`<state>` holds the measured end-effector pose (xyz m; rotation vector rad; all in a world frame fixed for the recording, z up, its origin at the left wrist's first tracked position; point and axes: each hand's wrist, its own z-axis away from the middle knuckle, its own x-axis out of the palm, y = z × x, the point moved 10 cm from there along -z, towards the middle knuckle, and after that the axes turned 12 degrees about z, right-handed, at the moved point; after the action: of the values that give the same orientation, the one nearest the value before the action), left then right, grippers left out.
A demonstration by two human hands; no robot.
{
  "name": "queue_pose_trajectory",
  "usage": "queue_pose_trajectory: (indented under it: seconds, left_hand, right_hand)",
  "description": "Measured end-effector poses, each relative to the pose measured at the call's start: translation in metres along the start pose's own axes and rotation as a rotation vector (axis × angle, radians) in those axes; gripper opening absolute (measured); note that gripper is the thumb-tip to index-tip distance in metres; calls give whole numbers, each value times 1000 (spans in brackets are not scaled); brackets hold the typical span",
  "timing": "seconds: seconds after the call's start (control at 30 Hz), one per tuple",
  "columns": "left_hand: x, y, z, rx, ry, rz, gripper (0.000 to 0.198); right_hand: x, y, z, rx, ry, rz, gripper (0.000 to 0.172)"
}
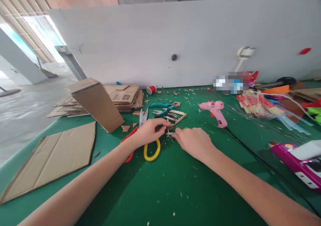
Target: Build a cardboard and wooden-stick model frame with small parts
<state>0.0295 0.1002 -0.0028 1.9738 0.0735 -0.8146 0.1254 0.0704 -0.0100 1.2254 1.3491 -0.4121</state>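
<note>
Head; left grip [149,131] pinches stick [168,122]; right grip [195,141] holds metal tool [171,133]; scissors [143,118] beneath left grip; pliers [167,111] beyond

Head view: looks forward and down over green tabletop [155,192] toward pale panel [130,42].

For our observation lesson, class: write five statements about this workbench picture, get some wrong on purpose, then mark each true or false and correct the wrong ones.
1. The left hand and right hand are close together. True.
2. The right hand holds the pink glue gun. False: the pink glue gun lies on the green table; the right hand pinches a small silvery tool.
3. The spool of red thread lies beyond both hands. True.
4. Both scissor handles are blue. False: the scissors have one red and one yellow.
5. The pink glue gun is right of the scissors. True.
</note>
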Motion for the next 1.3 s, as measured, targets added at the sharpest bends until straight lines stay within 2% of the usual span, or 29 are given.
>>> queue_pose_trajectory:
  seconds: [0.1,0.37,0.6,0.77,1.03,1.3]
  left_hand:
    - [0,-1,0,-13,-2,13,28]
    - [0,-3,-1,-26,-10,1,21]
    - [4,-5,-1,-37,-61,38,19]
    - [6,-4,0,-53,-73,58,18]
    - [5,-5,0,-38,-67,34,18]
    - [6,-4,-1,-36,-73,31,19]
  right_hand:
    - [-1,8,3,58,35,-13,33]
    - [-4,8,-1,12,140,-50,29]
    - [6,11,-9,-18,56,-58,31]
    - [8,4,-8,-87,-17,-23,32]
    - [2,9,-5,-1,75,-31,34]
    - [5,7,-5,-30,36,-26,33]
